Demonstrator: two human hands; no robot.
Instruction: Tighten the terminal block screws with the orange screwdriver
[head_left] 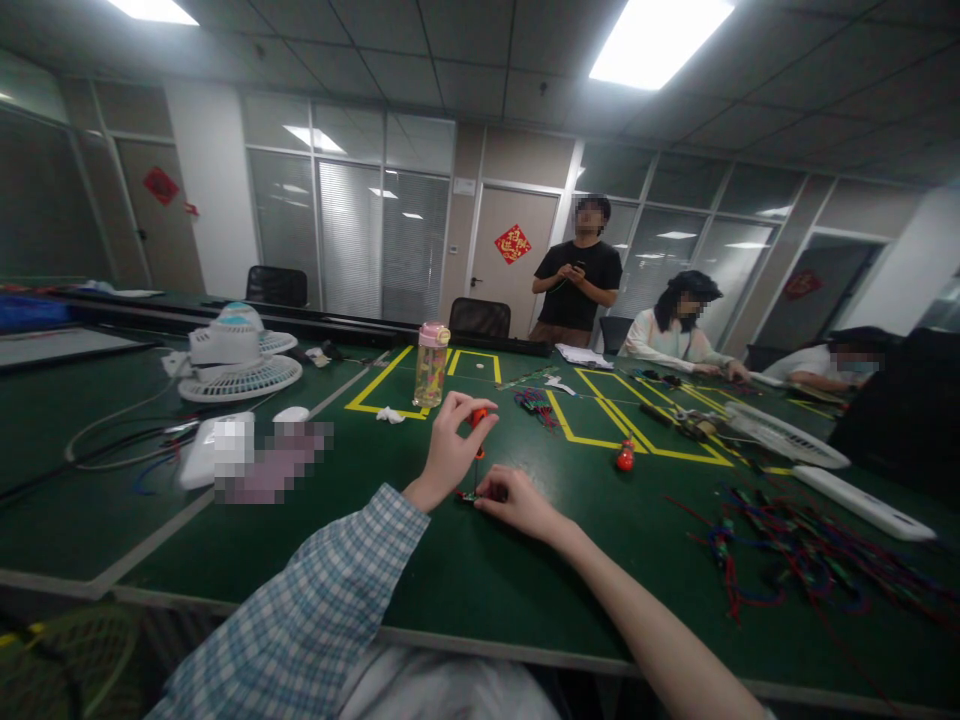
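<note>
My left hand (451,448) grips the orange-and-black handle of a screwdriver (478,454), held upright. Its thin shaft points down to a small circuit board (466,496) on the green table. The fingers of my right hand (519,502) are pinched at the board's right side, touching the tabletop. Fine details of the board are too small to make out. Beyond my right hand lies a short red-handled tool (625,457). A bundle of small boards with wires (534,402) is just past my hands.
A pink-lidded bottle (430,368) stands behind my left hand. White fans (238,360) are at left. Tangled wired boards (795,555) and a long white casing (862,502) lie at right. One person (577,275) stands across the table; two others sit at right.
</note>
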